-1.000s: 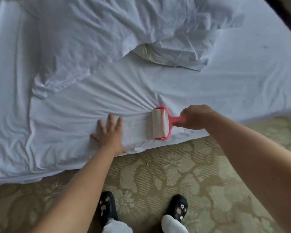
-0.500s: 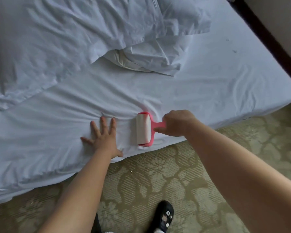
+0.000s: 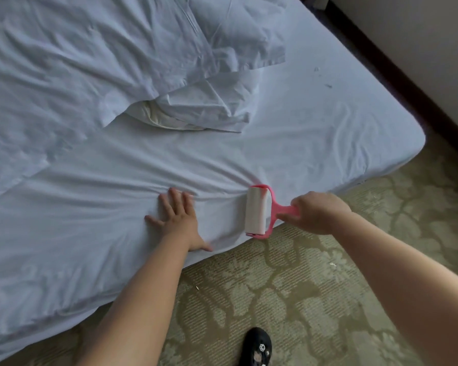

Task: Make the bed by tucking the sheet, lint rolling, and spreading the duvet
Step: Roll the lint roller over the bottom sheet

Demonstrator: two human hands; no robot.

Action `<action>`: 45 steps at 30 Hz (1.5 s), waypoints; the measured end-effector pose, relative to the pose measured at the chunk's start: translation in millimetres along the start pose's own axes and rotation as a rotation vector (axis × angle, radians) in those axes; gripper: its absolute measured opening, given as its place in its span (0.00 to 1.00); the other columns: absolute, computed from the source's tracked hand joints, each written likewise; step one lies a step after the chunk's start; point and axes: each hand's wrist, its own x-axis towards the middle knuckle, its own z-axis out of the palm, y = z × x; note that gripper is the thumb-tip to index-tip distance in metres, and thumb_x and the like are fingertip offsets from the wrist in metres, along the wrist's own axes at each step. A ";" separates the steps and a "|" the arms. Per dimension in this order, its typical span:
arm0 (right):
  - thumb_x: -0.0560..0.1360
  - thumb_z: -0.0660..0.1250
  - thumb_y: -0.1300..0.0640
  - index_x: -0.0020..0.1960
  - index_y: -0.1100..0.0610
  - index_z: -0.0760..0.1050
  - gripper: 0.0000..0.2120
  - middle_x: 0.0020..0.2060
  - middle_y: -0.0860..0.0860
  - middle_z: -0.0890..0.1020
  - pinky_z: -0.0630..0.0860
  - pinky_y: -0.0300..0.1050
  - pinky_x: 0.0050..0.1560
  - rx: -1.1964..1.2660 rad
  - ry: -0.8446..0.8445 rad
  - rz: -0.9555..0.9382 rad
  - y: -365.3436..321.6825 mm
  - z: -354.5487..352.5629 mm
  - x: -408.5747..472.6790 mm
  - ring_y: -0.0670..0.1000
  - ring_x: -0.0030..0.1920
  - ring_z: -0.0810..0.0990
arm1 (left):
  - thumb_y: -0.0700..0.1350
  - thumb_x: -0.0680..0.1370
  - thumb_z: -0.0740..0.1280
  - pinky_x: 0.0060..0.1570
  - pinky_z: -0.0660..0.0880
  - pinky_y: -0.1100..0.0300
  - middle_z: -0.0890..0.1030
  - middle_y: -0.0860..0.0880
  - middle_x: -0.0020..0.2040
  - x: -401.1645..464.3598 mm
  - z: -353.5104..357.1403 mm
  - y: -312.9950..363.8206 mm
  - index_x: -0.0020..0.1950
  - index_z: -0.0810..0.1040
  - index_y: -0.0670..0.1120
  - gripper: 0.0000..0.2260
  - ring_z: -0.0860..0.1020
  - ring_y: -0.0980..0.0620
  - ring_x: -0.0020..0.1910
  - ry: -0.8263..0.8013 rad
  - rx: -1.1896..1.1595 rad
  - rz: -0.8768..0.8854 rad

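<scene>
A white fitted sheet (image 3: 315, 143) covers the mattress, wrinkled near the front edge. My left hand (image 3: 176, 220) lies flat on it with fingers spread, pressing the fabric near the edge. My right hand (image 3: 319, 212) grips the pink handle of a lint roller (image 3: 255, 210). Its white roll rests on the sheet at the mattress edge, just right of my left hand. A crumpled white duvet (image 3: 72, 62) is bunched over the far left of the bed, with a pillow (image 3: 222, 101) partly under it.
Small dark specks (image 3: 328, 85) lie on the sheet at the far right. Patterned green carpet (image 3: 288, 286) runs along the bed's near side. One black shoe (image 3: 257, 347) shows at the bottom. A dark baseboard and wall (image 3: 407, 75) border the bed's right side.
The view has swung right along the bed. The roller and my right hand have shifted right, away from my left hand, which stays flat on the sheet.
</scene>
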 end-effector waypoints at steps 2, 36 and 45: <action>0.75 0.52 0.31 0.38 0.53 0.70 0.26 0.34 0.48 0.75 0.63 0.42 0.30 0.129 0.010 0.022 -2.4 10.5 -2.8 0.49 0.33 0.72 | 0.68 0.63 0.72 0.62 0.48 0.22 0.23 0.41 0.72 4.4 -4.5 18.3 0.73 0.26 0.43 0.65 0.28 0.34 0.71 0.001 0.015 0.059; 0.76 0.53 0.34 0.37 0.54 0.68 0.24 0.33 0.51 0.76 0.71 0.46 0.36 0.756 0.353 0.477 -15.1 70.5 -4.5 0.56 0.37 0.77 | 0.77 0.54 0.67 0.62 0.39 0.25 0.18 0.41 0.67 49.5 -28.8 78.7 0.66 0.18 0.41 0.72 0.23 0.37 0.68 -0.011 0.097 0.090; 0.75 0.50 0.31 0.35 0.53 0.68 0.27 0.34 0.51 0.77 0.68 0.45 0.34 0.966 0.209 0.644 -12.2 85.9 -12.8 0.53 0.37 0.76 | 0.77 0.54 0.68 0.61 0.38 0.25 0.16 0.41 0.65 48.4 -31.1 80.3 0.66 0.17 0.45 0.71 0.21 0.37 0.67 -0.042 0.093 0.081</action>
